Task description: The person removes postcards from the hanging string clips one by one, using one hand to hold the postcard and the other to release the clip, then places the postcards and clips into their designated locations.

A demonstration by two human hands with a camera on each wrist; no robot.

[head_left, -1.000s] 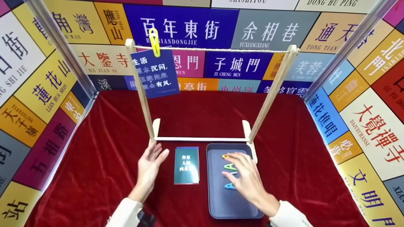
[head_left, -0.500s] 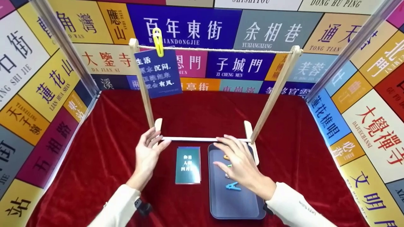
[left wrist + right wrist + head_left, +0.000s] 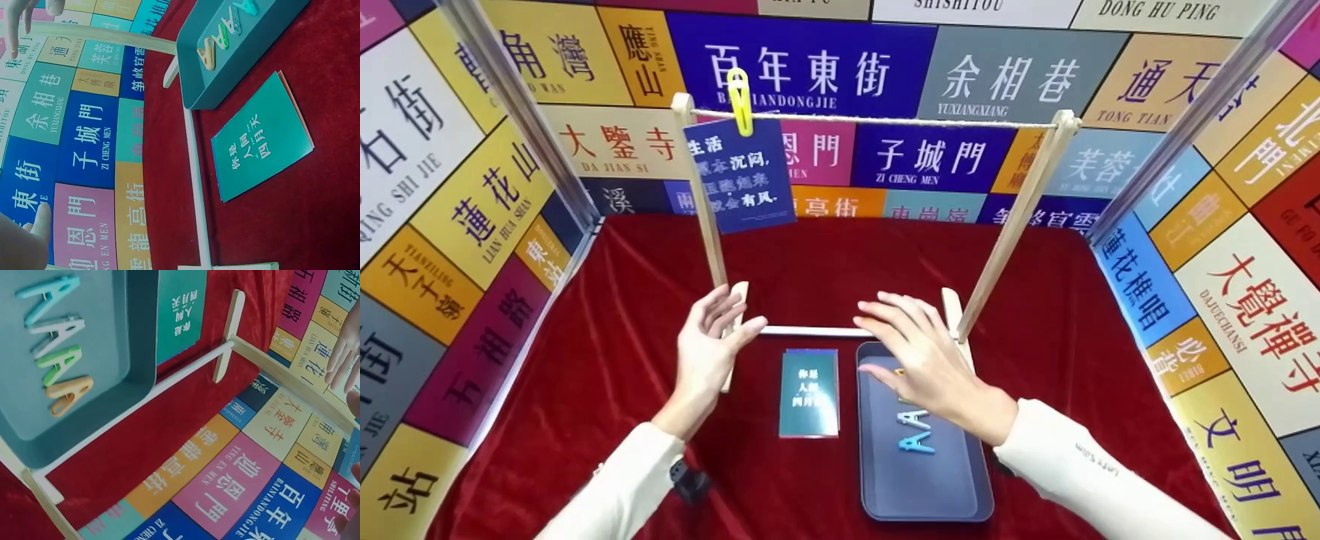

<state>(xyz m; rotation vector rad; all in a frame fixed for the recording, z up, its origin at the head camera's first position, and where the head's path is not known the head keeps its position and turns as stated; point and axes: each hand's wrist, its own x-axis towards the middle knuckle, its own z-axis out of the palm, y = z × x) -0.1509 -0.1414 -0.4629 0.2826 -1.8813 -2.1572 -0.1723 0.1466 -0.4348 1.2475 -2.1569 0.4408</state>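
Both hands hold nothing. The left hand (image 3: 709, 356), fingers loosely bent, is raised by the left post of the wooden rack (image 3: 1009, 217). Above the upper end of the dark tray (image 3: 926, 495) hovers the right hand (image 3: 930, 364), its fingers spread. Inside the tray lie a blue clothespin (image 3: 48, 297), a white clothespin (image 3: 55, 333), a green clothespin (image 3: 59, 363) and an orange clothespin (image 3: 68, 392). A green card (image 3: 808, 394) rests left of the tray on other cards. From the rope, a yellow clothespin (image 3: 741, 101) holds a dark blue card (image 3: 750, 184).
Red velvet cloth (image 3: 840, 270) covers the table. The rack's white crossbar (image 3: 810, 331) runs low behind the card and tray. A rope (image 3: 900, 120) spans the rack's top. Printed sign panels (image 3: 802, 60) wall in the back and sides.
The right hand has lifted from over the clothespins and moved up and slightly left. The left hand has shifted a little upward. Cards and clothespins stay in place.
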